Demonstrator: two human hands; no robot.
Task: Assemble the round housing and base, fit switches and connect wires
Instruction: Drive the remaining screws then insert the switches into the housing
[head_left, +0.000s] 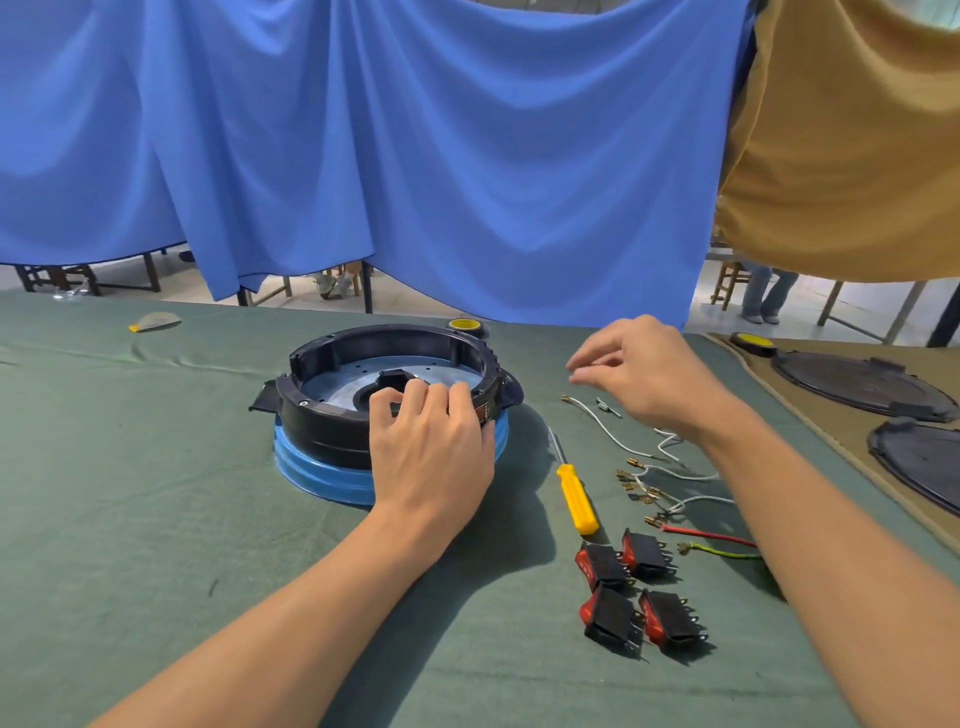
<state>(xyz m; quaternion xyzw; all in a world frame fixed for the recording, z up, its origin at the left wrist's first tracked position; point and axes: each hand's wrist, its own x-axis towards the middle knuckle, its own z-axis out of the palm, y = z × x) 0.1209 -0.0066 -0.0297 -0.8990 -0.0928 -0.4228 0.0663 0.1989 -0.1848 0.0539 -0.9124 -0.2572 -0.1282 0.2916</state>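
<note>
A black round housing sits on a blue round base on the green cloth. My left hand grips the housing's near rim, fingers curled over the edge. My right hand hovers above the cloth to the right, fingers loosely curled; whether it pinches something small I cannot tell. Below it lie white wires with brass terminals, a red wire and a green-yellow wire. Several red-and-black rocker switches lie near the front. A yellow-handled screwdriver lies between base and wires.
A small metal part lies by the wire ends. Yellow tape rolls stand behind the housing and at the far right. Two dark round covers lie on a tan mat at right. Blue cloth hangs behind the table.
</note>
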